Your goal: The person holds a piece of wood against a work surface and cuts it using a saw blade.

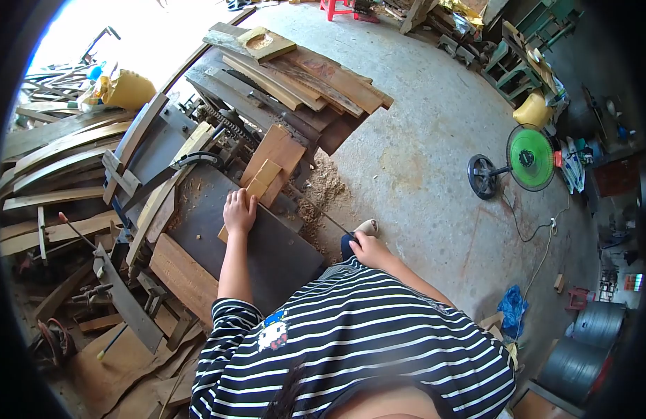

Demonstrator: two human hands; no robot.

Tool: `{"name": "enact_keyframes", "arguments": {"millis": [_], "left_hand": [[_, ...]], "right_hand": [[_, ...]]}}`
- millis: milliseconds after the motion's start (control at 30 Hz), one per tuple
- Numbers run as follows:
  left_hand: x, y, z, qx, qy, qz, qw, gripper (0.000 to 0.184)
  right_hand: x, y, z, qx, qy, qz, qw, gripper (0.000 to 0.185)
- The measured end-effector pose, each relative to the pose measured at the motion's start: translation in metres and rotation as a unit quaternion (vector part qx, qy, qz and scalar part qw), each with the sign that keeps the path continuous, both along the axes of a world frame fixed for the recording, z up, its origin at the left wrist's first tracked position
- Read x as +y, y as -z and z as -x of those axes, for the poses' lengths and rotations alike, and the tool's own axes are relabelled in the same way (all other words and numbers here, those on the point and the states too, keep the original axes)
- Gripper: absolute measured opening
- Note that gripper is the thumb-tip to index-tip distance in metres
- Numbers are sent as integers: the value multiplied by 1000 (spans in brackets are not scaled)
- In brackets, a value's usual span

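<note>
My left hand (240,211) lies over a short light wooden strip (264,177) on a dark metal machine table (281,255), thumb along one side and fingers closed on it. The strip's far part reaches over a wider reddish board (279,153) beside the chain and cutter parts. My right hand (368,249) is closed around the dark end of a thin metal rod (330,218) that slants out from the machine near my body.
Boards are stacked on the machine's far end (323,77). Sawdust (326,188) heaps on the floor beside it. Curved wood pieces (64,160) crowd the left. A green fan (531,158) with a trailing cord, a blue bag (512,306) and dark drums (570,366) stand right.
</note>
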State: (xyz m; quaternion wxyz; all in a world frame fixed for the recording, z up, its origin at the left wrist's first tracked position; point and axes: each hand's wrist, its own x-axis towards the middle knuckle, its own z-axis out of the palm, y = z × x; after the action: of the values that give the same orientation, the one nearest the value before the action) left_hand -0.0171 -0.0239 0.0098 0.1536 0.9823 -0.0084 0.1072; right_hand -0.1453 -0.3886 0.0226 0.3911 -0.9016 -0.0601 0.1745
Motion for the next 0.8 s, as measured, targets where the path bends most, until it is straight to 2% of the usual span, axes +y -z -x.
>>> {"name": "enact_keyframes", "arguments": {"millis": [200, 267, 367, 400, 433, 467, 500, 533, 633, 667, 700, 733, 767, 800], "left_hand": [[3, 7, -1, -34, 4, -1, 999, 32], [4, 9, -1, -40, 9, 0, 999, 30], [-1, 3, -12, -95, 2, 0, 995, 31], [-6, -6, -21, -75, -10, 190, 979, 32], [-11, -20, -30, -52, -22, 372, 927, 34], [-24, -60, -33, -51, 25, 467, 882, 38], [-36, -104, -35, -1, 50, 616, 786, 41], [-46, -150, -36, 20, 106, 667, 737, 48], [-64, -272, -26, 58, 323, 704, 630, 66], [-71, -309, -18, 51, 402, 711, 574, 71], [-72, -335, -14, 73, 476, 724, 494, 76], [-80, -365, -6, 77, 499, 715, 484, 80], [-89, -386, 0, 76, 532, 712, 452, 80], [-98, -414, 17, 55, 458, 699, 547, 83]], "right_hand": [[15, -8, -10, 26, -41, -10, 999, 26], [15, -2, -9, -43, -32, -17, 998, 26], [10, -2, -8, -39, -19, -1, 999, 26], [8, 2, -8, -38, -19, 0, 999, 26], [6, 10, -7, -47, -3, -3, 999, 26], [3, 15, -5, -54, 13, -7, 998, 26], [2, 14, -6, -19, 27, -4, 999, 26], [1, 11, -6, -17, 26, -3, 1000, 26], [0, 4, -8, -3, 42, 5, 999, 28], [-1, 2, -9, -2, 38, 7, 999, 28], [0, -1, -10, 6, 36, 11, 999, 27], [1, -3, -12, 12, 34, 16, 999, 26], [1, -3, -13, 10, 30, 16, 999, 26], [2, -2, -12, 9, 27, 14, 999, 25]]}}
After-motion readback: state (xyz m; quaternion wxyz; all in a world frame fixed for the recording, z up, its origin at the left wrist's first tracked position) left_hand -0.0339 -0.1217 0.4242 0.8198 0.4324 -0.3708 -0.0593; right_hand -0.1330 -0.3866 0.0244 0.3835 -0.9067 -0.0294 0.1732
